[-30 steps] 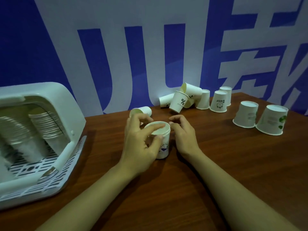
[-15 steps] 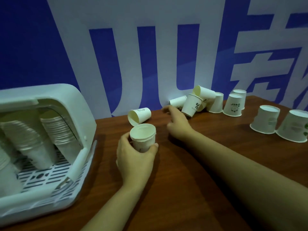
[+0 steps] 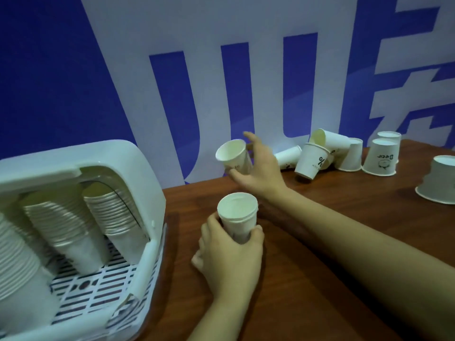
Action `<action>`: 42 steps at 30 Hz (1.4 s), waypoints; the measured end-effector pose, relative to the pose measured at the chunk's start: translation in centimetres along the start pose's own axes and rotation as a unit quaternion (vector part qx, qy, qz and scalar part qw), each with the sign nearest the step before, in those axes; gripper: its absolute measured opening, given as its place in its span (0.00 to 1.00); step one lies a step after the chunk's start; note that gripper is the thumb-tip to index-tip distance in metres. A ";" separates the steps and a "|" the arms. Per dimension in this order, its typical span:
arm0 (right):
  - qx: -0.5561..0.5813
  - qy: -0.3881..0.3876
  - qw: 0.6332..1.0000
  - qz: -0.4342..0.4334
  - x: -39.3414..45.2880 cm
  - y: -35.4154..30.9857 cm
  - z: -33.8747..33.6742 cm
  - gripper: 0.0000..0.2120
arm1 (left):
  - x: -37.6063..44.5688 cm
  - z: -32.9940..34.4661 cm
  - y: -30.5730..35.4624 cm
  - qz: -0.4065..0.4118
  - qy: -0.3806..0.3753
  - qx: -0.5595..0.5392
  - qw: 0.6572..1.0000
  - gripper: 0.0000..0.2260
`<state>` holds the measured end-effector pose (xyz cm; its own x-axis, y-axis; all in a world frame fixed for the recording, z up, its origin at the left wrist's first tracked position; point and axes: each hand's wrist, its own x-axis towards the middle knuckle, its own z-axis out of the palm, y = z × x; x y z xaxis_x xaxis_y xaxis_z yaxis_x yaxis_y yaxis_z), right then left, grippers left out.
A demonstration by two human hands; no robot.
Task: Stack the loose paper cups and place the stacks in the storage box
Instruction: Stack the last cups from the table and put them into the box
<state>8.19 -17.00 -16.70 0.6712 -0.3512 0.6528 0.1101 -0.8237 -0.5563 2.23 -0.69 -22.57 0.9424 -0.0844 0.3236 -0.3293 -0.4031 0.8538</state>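
Note:
My left hand [image 3: 229, 252] grips a short stack of white paper cups [image 3: 237, 215], upright near the middle of the wooden table [image 3: 307, 279]. My right hand [image 3: 258, 166] holds a single paper cup [image 3: 234, 156] in the air above the table's far edge, its mouth tilted toward the upper left. The white storage box [image 3: 81, 166] stands open at the left, with tall leaning stacks of cups [image 3: 64, 225] on its slotted floor. Several loose cups [image 3: 312, 161] lie and stand in a cluster by the wall at the back right.
A blue and white printed wall [image 3: 246, 82] rises right behind the table. Upside-down cups [image 3: 380, 156] stand at the far right, one [image 3: 438, 183] near the frame's edge. Bare wood lies between my arms and in front of the box.
My right hand has picked up the cup that lay on its side near the wall and lifted it. My left hand keeps hold of the stack. The view shifted left.

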 end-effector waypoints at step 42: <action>0.112 0.011 0.983 0.142 -10.1 1.4 -10.3 0.25 | -2.8 0.2 2.0 0.135 -0.175 0.000 0.975 0.28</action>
<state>-5.99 -19.18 -18.75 0.6832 -0.5634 0.4646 0.0818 -0.5732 -0.8153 -1.04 -1.42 -21.85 0.7831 -0.4934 0.3786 -0.5689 -0.3221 0.7567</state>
